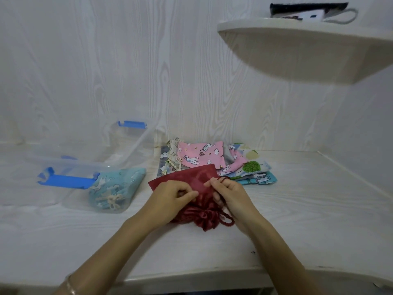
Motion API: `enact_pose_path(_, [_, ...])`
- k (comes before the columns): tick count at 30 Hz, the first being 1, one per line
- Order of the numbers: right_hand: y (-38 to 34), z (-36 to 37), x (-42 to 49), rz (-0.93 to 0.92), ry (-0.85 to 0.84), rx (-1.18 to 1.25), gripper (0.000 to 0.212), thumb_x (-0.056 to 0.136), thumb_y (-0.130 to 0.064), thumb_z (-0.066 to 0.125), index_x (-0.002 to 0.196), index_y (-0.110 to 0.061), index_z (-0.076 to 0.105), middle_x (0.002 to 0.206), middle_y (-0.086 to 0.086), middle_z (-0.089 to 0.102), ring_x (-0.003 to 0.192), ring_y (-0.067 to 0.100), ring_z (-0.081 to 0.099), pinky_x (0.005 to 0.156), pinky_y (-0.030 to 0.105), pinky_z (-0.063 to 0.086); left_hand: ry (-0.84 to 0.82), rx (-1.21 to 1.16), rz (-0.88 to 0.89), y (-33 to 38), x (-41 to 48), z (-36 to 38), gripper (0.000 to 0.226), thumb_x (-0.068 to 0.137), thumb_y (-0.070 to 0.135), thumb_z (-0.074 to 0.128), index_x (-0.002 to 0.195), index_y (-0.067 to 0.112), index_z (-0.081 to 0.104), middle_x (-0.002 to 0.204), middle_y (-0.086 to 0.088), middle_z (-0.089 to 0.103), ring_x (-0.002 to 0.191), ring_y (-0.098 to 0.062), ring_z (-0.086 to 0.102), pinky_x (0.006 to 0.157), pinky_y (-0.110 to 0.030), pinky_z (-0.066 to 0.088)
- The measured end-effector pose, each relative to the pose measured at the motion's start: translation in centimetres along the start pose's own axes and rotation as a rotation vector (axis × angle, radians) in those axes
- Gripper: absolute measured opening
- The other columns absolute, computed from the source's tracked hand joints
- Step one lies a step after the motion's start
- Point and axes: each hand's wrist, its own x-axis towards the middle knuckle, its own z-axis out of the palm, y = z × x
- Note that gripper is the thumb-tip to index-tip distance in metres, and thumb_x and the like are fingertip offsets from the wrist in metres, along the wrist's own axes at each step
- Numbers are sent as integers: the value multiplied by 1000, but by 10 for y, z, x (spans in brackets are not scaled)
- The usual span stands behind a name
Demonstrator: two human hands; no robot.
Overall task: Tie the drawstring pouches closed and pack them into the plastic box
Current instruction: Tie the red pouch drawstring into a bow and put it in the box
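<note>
Red satin pouch point(198, 184) sits bunched under my grip, left hand point(174, 193) pinching its gathered fabric, right hand point(230, 193) pinching the drawstring point(223, 179) beside it; should either pinch slacken, I judge the slick cord slips and the neck reopens.

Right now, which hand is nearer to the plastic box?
Left. The left hand grips the red pouch to the right of the plastic box; the right hand pinches its cord farther right.

Nothing could be read for certain: the pink unicorn pouch point(201, 155) bore a small dark mark, perhaps lettering, too blurred to make out.
</note>
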Motion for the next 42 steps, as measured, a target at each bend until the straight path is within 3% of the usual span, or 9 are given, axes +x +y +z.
enact_pose_path(4, [3, -7, 2, 9, -1, -6, 24, 96, -30, 57, 85, -17, 73, 58, -3, 49, 51, 9, 37, 51, 23, 26, 67, 247, -50, -4, -15, -16, 33, 87, 24, 57, 58, 16, 43, 70, 4, 49, 64, -10, 45, 62, -29, 40])
enact_pose_path(9, [4, 1, 0, -6, -26, -124, 25, 95, -32, 57, 81, -21, 75, 61, -1, 56, 52, 17, 39, 52, 27, 27, 116, 622, -31, 14, -21, -20, 16, 74, 34, 49, 71, 20, 54, 85, 7, 56, 79, -16, 52, 67, -31, 41])
enact_pose_path(13, [3, 6, -1, -25, -55, -135, 23, 95, -29, 60, 81, -19, 76, 64, 3, 62, 62, 26, 45, 60, 34, 37, 14, 309, 23, 24, -13, -3, 29, 82, 37, 43, 104, 27, 59, 91, 8, 66, 85, -13, 58, 79, -33, 45])
enact_pose_path(17, [2, 8, -2, -63, -19, -80, 21, 94, -20, 62, 80, -14, 77, 78, 21, 71, 76, 22, 68, 79, 32, 54, -104, -89, -48, 20, -10, 17, 15, 96, 32, 50, 108, 28, 59, 92, 15, 66, 82, 3, 56, 78, -23, 44])
enact_pose_path(24, [5, 13, -2, -104, 72, -224, 22, 92, -24, 65, 81, -7, 72, 58, 13, 68, 55, 20, 66, 58, 29, 50, 12, -107, -59, 3, -15, 19, 19, 87, 31, 67, 75, 17, 69, 48, 12, 43, 49, -3, 36, 52, -20, 30])
enact_pose_path(29, [6, 15, 0, 39, 12, -216, 35, 81, -47, 71, 79, -13, 63, 68, 10, 71, 62, 19, 66, 68, 34, 51, 27, -279, -131, -8, -15, 19, 25, 90, 26, 64, 68, 14, 68, 57, 9, 53, 56, -4, 43, 61, -26, 37])
enact_pose_path(31, [6, 14, 0, 64, -53, -129, 31, 73, -36, 78, 78, -16, 55, 76, 11, 70, 71, 24, 63, 74, 37, 49, 88, -408, -220, -11, -11, 19, 30, 92, 23, 62, 64, 12, 66, 62, 6, 60, 60, -6, 49, 67, -28, 41])
enact_pose_path(35, [7, 16, -4, -60, -11, -224, 25, 78, 0, 74, 76, -15, 54, 76, 4, 69, 68, 14, 61, 66, 27, 51, 60, -411, -235, -8, -6, 18, 32, 94, 21, 59, 62, 13, 63, 59, 8, 58, 58, -5, 48, 64, -24, 39])
enact_pose_path(42, [2, 22, -8, -432, 110, -753, 20, 83, -9, 69, 95, -23, 76, 77, -4, 72, 69, 11, 62, 64, 15, 48, -30, -281, -149, -5, 7, 21, 35, 97, 24, 53, 62, 20, 51, 52, 13, 47, 52, -3, 39, 58, -26, 34])
